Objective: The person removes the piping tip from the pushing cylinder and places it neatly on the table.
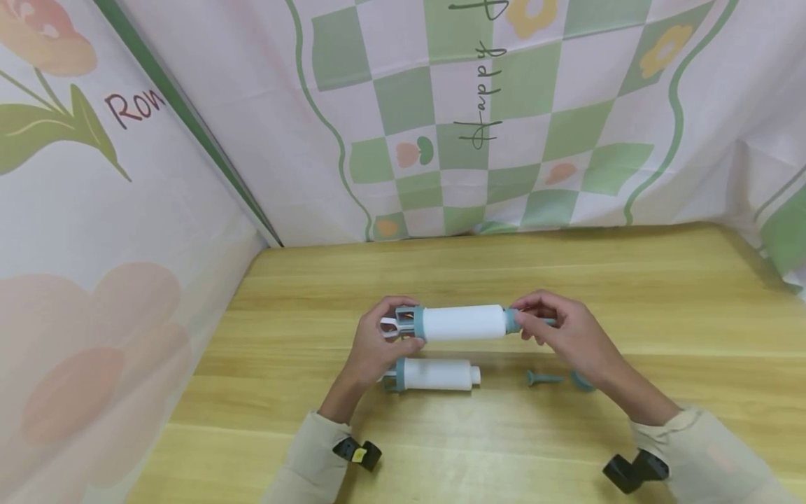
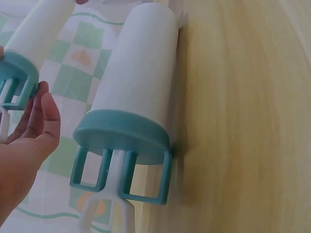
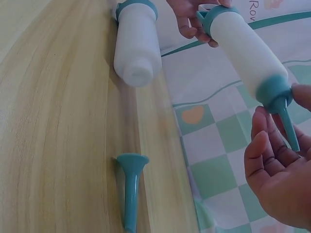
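A white piping syringe (image 1: 464,322) with teal fittings is held level above the table. My left hand (image 1: 374,343) grips its teal handle end, where a white plunger handle pokes out. At the other end, my right hand (image 1: 573,332) pinches the teal collar (image 3: 273,91), from which a long thin nozzle (image 3: 289,127) sticks out. Below lies a second piping syringe (image 1: 437,374) on its side, its white neck bare. A loose teal nozzle (image 1: 544,378) lies to its right. Partly hidden by my right wrist is a round teal piece (image 1: 582,381).
The wooden table (image 1: 302,434) reaches back to a patterned cloth (image 1: 462,161) hanging behind it. Another printed cloth (image 1: 145,231) closes off the left side. Each sleeve carries a black wrist camera.
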`<state>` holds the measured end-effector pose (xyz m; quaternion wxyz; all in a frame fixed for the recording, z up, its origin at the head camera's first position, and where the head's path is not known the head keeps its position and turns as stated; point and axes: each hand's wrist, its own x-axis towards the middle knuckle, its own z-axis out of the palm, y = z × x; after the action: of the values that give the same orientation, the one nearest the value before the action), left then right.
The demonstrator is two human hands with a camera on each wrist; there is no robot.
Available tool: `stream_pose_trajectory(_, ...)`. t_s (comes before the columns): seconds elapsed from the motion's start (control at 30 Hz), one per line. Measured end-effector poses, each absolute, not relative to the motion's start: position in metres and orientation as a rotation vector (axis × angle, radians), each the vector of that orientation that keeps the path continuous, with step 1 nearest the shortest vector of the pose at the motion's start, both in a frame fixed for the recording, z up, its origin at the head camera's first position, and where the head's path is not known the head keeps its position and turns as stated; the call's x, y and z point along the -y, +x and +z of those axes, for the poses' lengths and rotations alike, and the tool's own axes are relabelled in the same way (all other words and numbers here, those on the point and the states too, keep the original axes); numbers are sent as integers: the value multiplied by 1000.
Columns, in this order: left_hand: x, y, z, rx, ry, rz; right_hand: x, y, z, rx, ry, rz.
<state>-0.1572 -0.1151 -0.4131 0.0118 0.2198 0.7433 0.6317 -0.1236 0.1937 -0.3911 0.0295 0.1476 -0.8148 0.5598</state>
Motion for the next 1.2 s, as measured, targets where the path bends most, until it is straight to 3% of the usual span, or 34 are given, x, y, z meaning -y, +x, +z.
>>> stream_pose_trajectory(0.5, 116, -157, -414, -2362, 658, 1957, -194, -121, -391, 2465, 501, 1765)
stream_pose_trajectory(0.83, 116, -157, -414, -2340, 677, 1971, -190, -124, -386, 2584, 353, 1687)
stream_pose_trajectory(1.2, 117, -157, -412, -2347, 680, 1944, -191, -124, -386, 2531, 467, 1762)
